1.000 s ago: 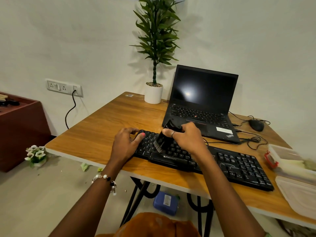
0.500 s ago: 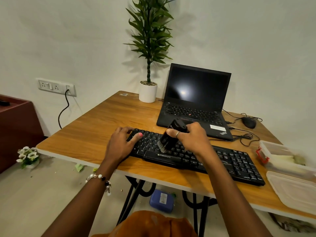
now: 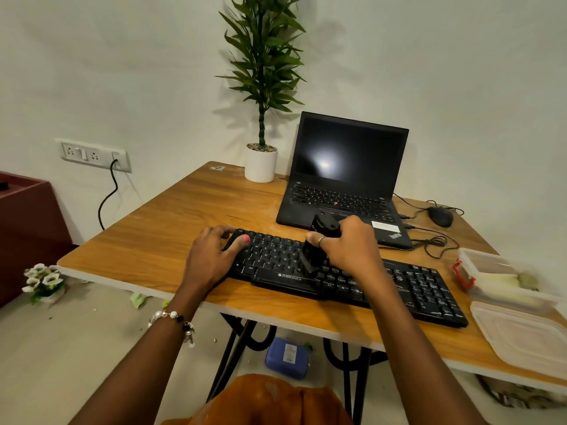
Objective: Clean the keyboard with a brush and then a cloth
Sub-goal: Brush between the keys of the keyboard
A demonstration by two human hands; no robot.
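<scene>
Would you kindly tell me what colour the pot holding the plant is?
White. The pot stands on the table's far edge beside the laptop, clearest in the head view.

1. The right hand (image 3: 349, 251), gripping the small black handled brush (image 3: 317, 245), has worked its way rightward along the black full-size plastic keyboard (image 3: 343, 276): a second ago the bristles sat over the left-centre keys, and now they rest near the middle, just above the right end of the space bar.
2. The brush is blurred now, where it was sharper in both earlier views.
3. The head camera has swung a little to the left and tilted, so the whole scene, including the wooden table (image 3: 171, 240), sits further right in the view than before.
</scene>
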